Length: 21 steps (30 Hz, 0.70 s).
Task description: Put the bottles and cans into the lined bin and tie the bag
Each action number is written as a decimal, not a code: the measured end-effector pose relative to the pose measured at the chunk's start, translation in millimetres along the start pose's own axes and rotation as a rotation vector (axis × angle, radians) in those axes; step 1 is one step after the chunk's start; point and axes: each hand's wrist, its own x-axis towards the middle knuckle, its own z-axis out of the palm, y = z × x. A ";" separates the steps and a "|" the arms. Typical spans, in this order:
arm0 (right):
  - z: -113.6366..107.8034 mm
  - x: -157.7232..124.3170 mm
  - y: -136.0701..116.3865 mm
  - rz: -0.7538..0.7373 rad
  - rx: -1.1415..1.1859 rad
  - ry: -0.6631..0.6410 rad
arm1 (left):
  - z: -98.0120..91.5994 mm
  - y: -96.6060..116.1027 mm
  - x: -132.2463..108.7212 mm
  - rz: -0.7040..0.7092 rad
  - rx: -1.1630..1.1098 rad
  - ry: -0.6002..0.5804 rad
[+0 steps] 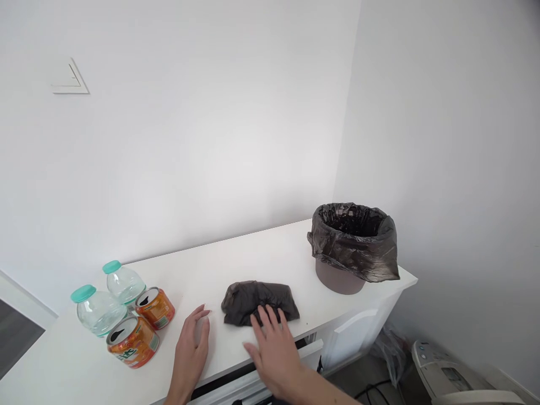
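A folded black plastic bag [259, 298] lies on the white cabinet top. My right hand [276, 351] rests with spread fingertips on its front edge. To the left of the bag, my left hand [192, 349] stands on its side near the cabinet's front edge, fingers apart and nothing in them. Two orange drink cans, a nearer can [134, 342] and a farther can [155, 308], stand left of that hand with their tops opened. Behind them are two clear bottles with teal caps, a left bottle [99, 312] and a right bottle [124, 284].
A bin [340, 277] lined with a black bag [350, 247] stands at the cabinet's right end. Under my hands a drawer [248, 388] is pulled out. A beige appliance [453, 374], a clear plastic bag [390, 354] and a black cable are at lower right.
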 end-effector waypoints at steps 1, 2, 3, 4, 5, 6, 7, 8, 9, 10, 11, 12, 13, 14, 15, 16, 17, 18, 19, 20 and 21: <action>-4.5 11.0 10.2 0.021 -0.016 0.015 | 0.3 -0.9 -0.2 0.003 -0.003 0.006; -9.5 22.7 22.5 0.029 -0.030 0.023 | 0.9 -1.7 -0.3 0.009 -0.002 0.010; -15.0 34.9 36.7 0.033 -0.042 0.029 | 1.9 -2.6 -0.3 0.015 0.001 0.013; -20.9 47.1 52.1 0.050 -0.056 0.042 | 3.1 -3.3 -0.4 0.017 0.002 0.016; -27.0 58.9 68.0 0.076 -0.072 0.056 | 4.3 -4.1 -0.4 0.016 0.001 0.020; -33.0 69.9 83.6 0.104 -0.084 0.070 | 5.6 -4.9 -0.5 0.012 -0.002 0.019; -38.6 79.7 97.6 0.121 -0.090 0.072 | 6.7 -5.6 -0.6 0.007 -0.006 0.017; -43.2 88.1 109.2 0.121 -0.094 0.078 | 7.8 -6.4 -0.7 0.003 -0.009 0.016; -46.5 94.9 117.6 0.136 -0.104 0.111 | 8.6 -7.0 -0.8 0.001 -0.012 0.016; -48.1 100.2 122.2 0.155 -0.116 0.155 | 9.2 -7.5 -0.8 0.003 -0.015 0.018; -48.0 104.3 123.1 0.174 -0.130 0.205 | 9.6 -7.8 -0.9 0.007 -0.017 0.022; -46.2 107.4 120.7 0.193 -0.144 0.251 | 9.8 -7.8 -0.9 0.012 -0.018 0.026; -43.2 109.9 115.8 0.207 -0.155 0.281 | 9.8 -7.5 -0.9 0.015 -0.018 0.029; -39.5 112.0 109.5 0.217 -0.162 0.290 | 9.7 -7.0 -0.9 0.016 -0.016 0.029; -35.6 113.8 102.9 0.227 -0.163 0.280 | 9.5 -6.3 -1.0 0.015 -0.012 0.027; -31.9 114.9 97.0 0.245 -0.159 0.256 | 9.3 -5.7 -1.0 0.014 -0.007 0.022; -28.6 115.2 92.5 0.266 -0.153 0.221 | 9.2 -5.3 -1.1 0.014 -0.001 0.016; -25.5 114.1 89.4 0.286 -0.147 0.178 | 9.3 -5.1 -1.1 0.015 0.004 0.011; -22.4 111.5 87.5 0.299 -0.144 0.135 | 9.6 -5.3 -1.1 0.018 0.009 0.008; -18.9 107.2 86.5 0.305 -0.146 0.099 | 10.1 -5.8 -1.0 0.022 0.013 0.008; -14.9 101.5 85.5 0.302 -0.152 0.076 | 10.7 -6.6 -0.9 0.027 0.016 0.013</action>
